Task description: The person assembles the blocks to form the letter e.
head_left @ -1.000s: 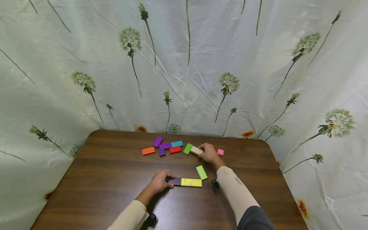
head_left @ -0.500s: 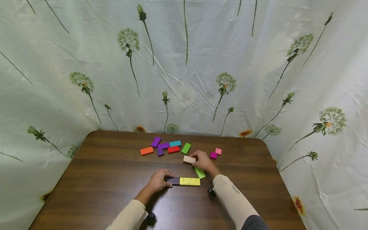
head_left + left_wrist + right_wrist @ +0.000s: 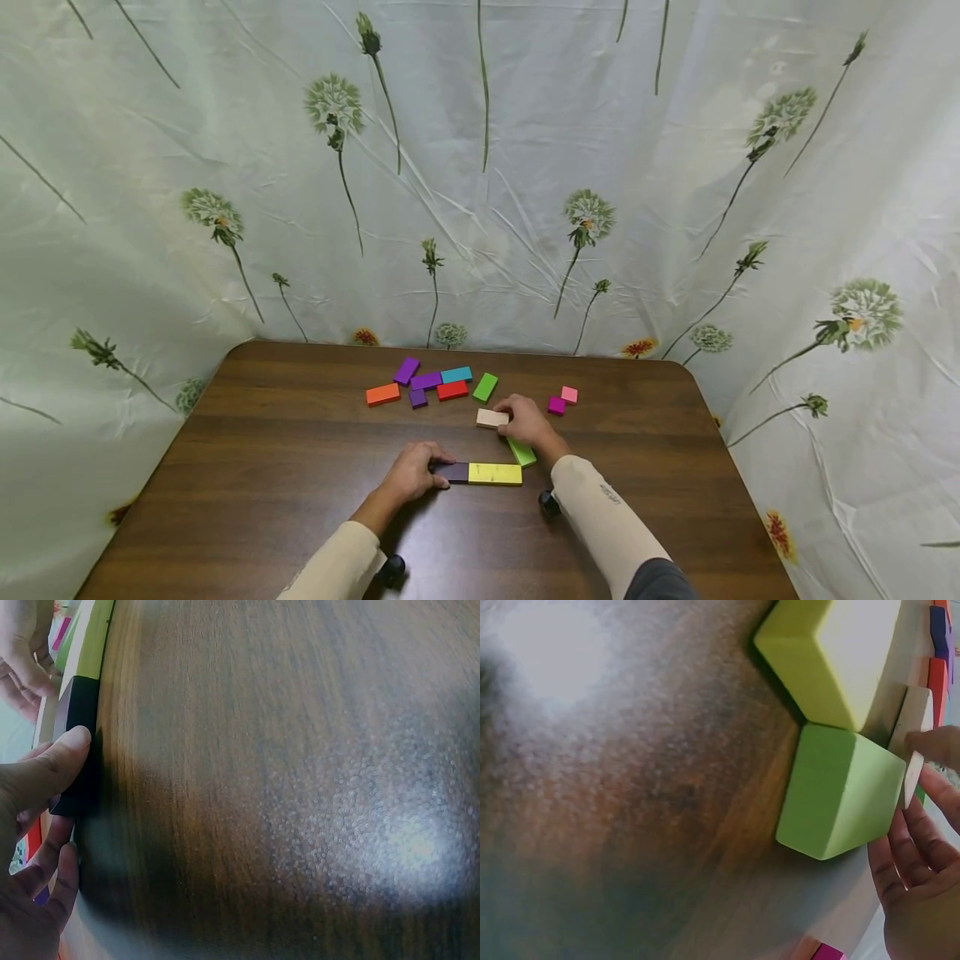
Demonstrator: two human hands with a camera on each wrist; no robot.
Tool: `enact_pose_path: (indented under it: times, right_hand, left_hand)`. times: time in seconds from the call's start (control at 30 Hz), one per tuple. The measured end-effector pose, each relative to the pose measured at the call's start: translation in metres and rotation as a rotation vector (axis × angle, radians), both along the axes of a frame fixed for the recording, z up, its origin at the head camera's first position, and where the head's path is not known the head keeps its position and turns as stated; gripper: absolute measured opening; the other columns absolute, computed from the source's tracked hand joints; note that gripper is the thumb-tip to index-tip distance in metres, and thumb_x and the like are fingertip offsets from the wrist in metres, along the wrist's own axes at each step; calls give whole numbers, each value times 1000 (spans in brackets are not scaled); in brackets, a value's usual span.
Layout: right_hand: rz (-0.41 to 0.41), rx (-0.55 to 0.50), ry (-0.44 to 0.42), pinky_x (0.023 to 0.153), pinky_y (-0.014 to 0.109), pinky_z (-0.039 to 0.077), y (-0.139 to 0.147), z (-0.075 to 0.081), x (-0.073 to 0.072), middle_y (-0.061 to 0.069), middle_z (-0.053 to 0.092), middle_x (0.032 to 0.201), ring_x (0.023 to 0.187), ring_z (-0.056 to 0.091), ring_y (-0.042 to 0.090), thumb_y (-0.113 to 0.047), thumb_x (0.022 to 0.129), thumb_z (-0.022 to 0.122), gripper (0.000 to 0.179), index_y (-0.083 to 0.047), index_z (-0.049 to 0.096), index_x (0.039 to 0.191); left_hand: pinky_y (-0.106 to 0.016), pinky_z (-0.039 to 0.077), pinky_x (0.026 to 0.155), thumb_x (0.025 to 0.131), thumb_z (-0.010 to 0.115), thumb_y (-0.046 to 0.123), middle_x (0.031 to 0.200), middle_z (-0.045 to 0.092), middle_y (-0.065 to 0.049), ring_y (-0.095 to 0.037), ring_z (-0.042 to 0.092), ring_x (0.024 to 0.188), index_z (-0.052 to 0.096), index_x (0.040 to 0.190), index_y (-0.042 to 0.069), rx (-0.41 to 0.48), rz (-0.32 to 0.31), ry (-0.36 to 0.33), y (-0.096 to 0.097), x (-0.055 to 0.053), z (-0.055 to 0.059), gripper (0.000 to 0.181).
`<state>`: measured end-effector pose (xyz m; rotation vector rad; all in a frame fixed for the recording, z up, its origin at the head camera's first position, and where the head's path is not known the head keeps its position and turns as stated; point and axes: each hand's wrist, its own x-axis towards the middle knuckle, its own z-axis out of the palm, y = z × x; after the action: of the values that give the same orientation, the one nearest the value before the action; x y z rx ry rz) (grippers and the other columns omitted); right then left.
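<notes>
In the head view my left hand (image 3: 411, 472) grips the left end of a dark purple block (image 3: 454, 472), its thumb on the near side. A yellow block (image 3: 495, 474) lies end to end with that block. From the yellow block's right end a light green block (image 3: 522, 452) slants away toward the back. My right hand (image 3: 527, 419) pinches a beige wooden block (image 3: 491, 418) by its right end, just behind the light green one. The right wrist view shows thumb and fingertips on the beige block (image 3: 913, 716), with other fingers close beside the light green block (image 3: 844, 791).
Toward the back left lie orange (image 3: 383, 395), red (image 3: 452, 390), blue (image 3: 456, 374) and several purple blocks (image 3: 427, 381). A green block (image 3: 485, 387) lies behind the beige one. Magenta (image 3: 556, 406) and pink (image 3: 570, 395) blocks sit right. A floral curtain (image 3: 480, 208) hangs behind the table (image 3: 247, 467).
My right hand has brought the beige block from beside the green block toward me and slightly left, uncovering the magenta block. The left hand stays on the dark purple block.
</notes>
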<state>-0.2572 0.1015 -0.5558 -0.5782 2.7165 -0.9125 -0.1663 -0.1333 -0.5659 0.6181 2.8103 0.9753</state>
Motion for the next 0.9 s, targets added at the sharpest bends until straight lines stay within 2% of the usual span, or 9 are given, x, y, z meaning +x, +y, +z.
enact_pose_path:
  times: [0.2, 0.5, 0.9]
  right_hand:
    - [-2, -26, -19, 80, 35, 49, 1, -1, -4, 6, 65, 96, 89, 59, 20, -13, 82, 76, 22, -3, 72, 101]
    - [17, -20, -29, 79, 34, 49, 2, 2, -4, 6, 66, 96, 87, 58, 18, -13, 81, 77, 22, -3, 72, 101]
    - [6, -23, -3, 75, 30, 48, 5, 0, 0, 3, 66, 91, 83, 57, 15, -16, 81, 78, 22, -4, 72, 99]
  left_hand:
    - [-44, 46, 84, 68, 85, 12, 89, 69, -1, -25, 63, 89, 77, 98, 8, -9, 1, 0, 0, -1, -1, 31]
    - [-44, 46, 83, 68, 85, 11, 90, 69, -2, -25, 63, 90, 76, 98, 8, 6, 7, -25, 0, 0, -2, 31]
    - [-45, 46, 83, 68, 84, 10, 90, 69, -3, -26, 64, 91, 76, 97, 7, 10, 1, -9, 0, -1, -1, 30]
